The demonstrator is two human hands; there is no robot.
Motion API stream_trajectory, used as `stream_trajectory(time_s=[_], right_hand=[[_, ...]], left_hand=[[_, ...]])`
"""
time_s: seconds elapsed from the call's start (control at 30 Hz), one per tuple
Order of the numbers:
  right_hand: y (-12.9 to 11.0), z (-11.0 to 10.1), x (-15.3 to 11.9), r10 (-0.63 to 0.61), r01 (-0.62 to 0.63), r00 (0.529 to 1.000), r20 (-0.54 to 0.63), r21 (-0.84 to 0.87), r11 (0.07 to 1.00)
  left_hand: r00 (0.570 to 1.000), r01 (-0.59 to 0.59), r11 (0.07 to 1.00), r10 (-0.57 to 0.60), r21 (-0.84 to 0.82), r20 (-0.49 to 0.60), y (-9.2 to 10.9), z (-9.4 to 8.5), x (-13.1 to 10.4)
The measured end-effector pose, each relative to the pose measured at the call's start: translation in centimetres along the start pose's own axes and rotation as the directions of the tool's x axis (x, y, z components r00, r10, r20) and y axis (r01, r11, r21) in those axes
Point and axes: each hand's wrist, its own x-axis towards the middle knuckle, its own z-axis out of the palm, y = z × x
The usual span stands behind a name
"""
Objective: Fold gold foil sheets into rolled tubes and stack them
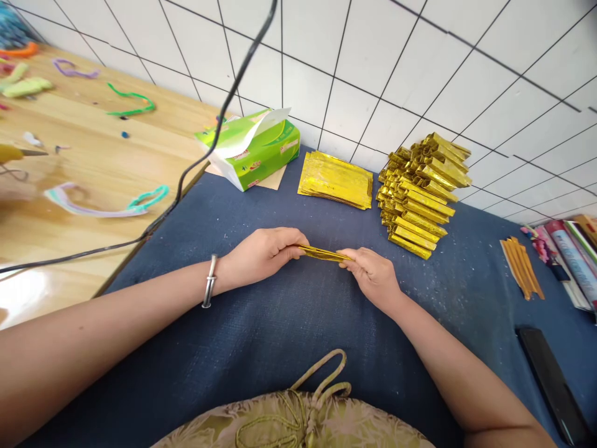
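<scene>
From the middle of the dark blue surface [261,348], a green tissue pack [268,158] lies at eleven o'clock, flat golden sheets [334,180] at twelve, folded golden pieces [420,196] at two, brown strips [524,267] and books [573,258] at three, a black object [554,386] at four.

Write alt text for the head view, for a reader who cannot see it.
A person's left hand and right hand hold a thin piece of gold paper above a dark blue cloth. Beyond lie a green tissue pack, flat gold sheets and a pile of gold tubes.
</scene>
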Motion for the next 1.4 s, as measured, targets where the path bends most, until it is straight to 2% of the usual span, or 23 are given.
stream_trajectory(time_s=[0.23, 0.33, 0.53, 0.7, 0.9, 1.03, 1.2, 1.27, 1.4], right_hand=[[0.4, 0.3, 0.2, -0.061, 0.061, 0.998, 0.003, -0.056, 0.997], [0.8, 0.5, 0.2, -0.074, 0.070, 0.997, -0.025, -0.124, 0.990], [1.2, 0.6, 0.4, -0.118, 0.116, 0.993, 0.002, -0.217, 0.969], [1.0, 0.5, 0.5, -0.088, 0.098, 0.995, 0.047, -0.312, 0.945], [0.8, 0.5, 0.5, -0.062, 0.079, 0.996, 0.059, -0.358, 0.930], [0.8, 0.6, 0.6, -0.074, 0.091, 0.995, 0.061, -0.360, 0.929], [0.7, 0.5, 0.5, -0.064, 0.082, 0.996, 0.060, -0.358, 0.930], [0.6, 0.4, 0.3, -0.071, 0.075, 0.997, 0.024, -0.348, 0.934], [0.4, 0.2, -0.2, -0.110, 0.078, 0.991, -0.074, -0.347, 0.935]], left_hand=[[0.999, -0.019, 0.994, 0.023, 0.111, -0.031, 0.0, 0.4, 0.0], [0.998, -0.015, 0.978, 0.027, 0.207, -0.053, -0.3, 0.6, -0.1], [0.973, -0.159, 0.872, 0.219, 0.464, -0.078, -1.0, 0.5, -0.5], [0.936, -0.286, 0.774, 0.351, 0.565, -0.007, -1.1, -0.1, -0.6], [0.919, -0.334, 0.757, 0.394, 0.562, 0.015, -0.8, -0.5, -0.3], [0.936, -0.313, 0.773, 0.349, 0.552, 0.041, -1.0, -0.4, 0.0], [0.927, -0.300, 0.761, 0.374, 0.575, -0.011, -1.0, -0.5, 0.0], [0.919, -0.306, 0.737, 0.394, 0.602, -0.016, -0.7, -0.6, -0.1], [0.927, -0.326, 0.716, 0.371, 0.617, 0.059, -0.3, -0.8, -0.2]])
